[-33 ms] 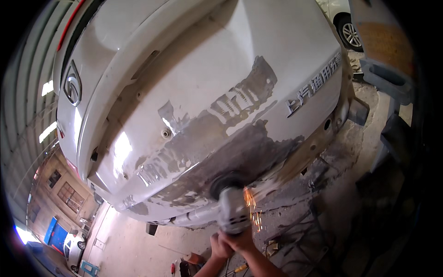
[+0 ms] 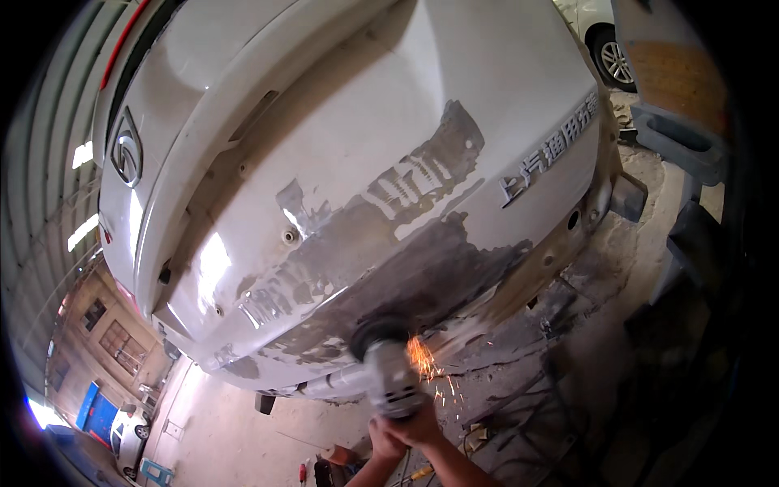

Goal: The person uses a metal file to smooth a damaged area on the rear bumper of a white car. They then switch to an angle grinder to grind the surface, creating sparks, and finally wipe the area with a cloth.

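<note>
Both my hands are wrapped round a grey angle grinder (image 2: 391,375) near the lower middle of the view. My left hand (image 2: 387,439) is closed at its rear end, and my right hand (image 2: 420,424) is closed beside it on the right; fingers partly hide the handle. The grinder's dark round disc (image 2: 375,331) is against the lower edge of a white car tailgate (image 2: 349,146). Orange sparks (image 2: 422,357) fly off to the right of the disc. Around it the tailgate shows a bare dark patch (image 2: 406,272), with streaky scraped paint above.
Cables and dark clutter (image 2: 519,422) lie on the floor at lower right. A red screwdriver (image 2: 303,473) is by the lower edge. At right stands a grey and brown piece (image 2: 677,130) near another car's wheel (image 2: 614,61). A white car (image 2: 128,438) stands far left.
The grinder and both hands have shifted slightly left along the tailgate's lower edge. The spark spray is brighter and denser near the disc.
</note>
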The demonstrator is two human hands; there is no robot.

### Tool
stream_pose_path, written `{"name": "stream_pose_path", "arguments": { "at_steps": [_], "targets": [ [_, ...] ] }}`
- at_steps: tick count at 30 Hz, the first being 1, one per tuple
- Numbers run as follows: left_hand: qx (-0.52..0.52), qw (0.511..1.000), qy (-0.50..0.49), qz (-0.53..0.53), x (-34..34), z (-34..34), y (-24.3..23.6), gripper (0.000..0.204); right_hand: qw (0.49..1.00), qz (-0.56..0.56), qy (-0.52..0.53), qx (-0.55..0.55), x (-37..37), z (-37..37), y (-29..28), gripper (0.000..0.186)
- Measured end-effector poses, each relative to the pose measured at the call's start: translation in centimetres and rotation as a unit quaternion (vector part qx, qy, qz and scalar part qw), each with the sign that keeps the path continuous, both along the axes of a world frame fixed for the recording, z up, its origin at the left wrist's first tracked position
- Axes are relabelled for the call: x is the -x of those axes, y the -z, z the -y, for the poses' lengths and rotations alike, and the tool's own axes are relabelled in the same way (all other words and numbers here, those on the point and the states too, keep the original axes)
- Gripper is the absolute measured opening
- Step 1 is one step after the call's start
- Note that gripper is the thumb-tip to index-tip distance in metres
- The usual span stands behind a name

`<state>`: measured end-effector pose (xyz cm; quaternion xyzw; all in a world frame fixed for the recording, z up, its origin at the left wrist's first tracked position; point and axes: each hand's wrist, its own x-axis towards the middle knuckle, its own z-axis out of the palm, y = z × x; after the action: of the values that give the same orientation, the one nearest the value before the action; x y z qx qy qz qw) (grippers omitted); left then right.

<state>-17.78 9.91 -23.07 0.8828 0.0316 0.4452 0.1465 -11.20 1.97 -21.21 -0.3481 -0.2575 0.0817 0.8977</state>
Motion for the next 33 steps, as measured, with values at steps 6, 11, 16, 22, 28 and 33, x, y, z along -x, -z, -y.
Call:
{"name": "stream_pose_path", "arguments": {
  "at_steps": [6, 11, 16, 22, 28, 33],
  "targets": [
    [-0.041, 0.997, 0.047, -0.054, -0.1, -0.7, -1.8, 0.027, 0.997, -0.051, 0.008, -0.05, -0.4, 0.0, -0.2, 0.032],
    [-0.105, 0.993, 0.001, 0.052, -0.3, -0.2, 0.3, 0.032, 0.998, 0.018, -0.033, 0.042, -0.1, -0.1, 1.8, 0.041],
    [0.052, 0.996, 0.017, -0.07, -0.1, 0.0, -1.2, 0.035, 0.992, -0.089, -0.012, -0.085, -0.2, -0.4, 0.7, 0.039],
    [-0.071, 0.997, 0.005, 0.009, 0.5, -1.4, 2.0, 0.03, 0.997, 0.046, -0.02, 0.052, 0.4, -0.4, 2.3, 0.046],
    [0.106, 0.981, 0.024, -0.158, -0.7, -0.3, -2.9, 0.036, 0.985, -0.116, 0.003, -0.129, -0.5, -0.6, 0.9, 0.027],
    [-0.031, 0.999, 0.005, -0.029, 0.7, -1.1, 1.7, 0.033, 0.999, -0.035, -0.031, -0.002, 0.9, -1.8, 3.4, 0.049]
  ]
}}
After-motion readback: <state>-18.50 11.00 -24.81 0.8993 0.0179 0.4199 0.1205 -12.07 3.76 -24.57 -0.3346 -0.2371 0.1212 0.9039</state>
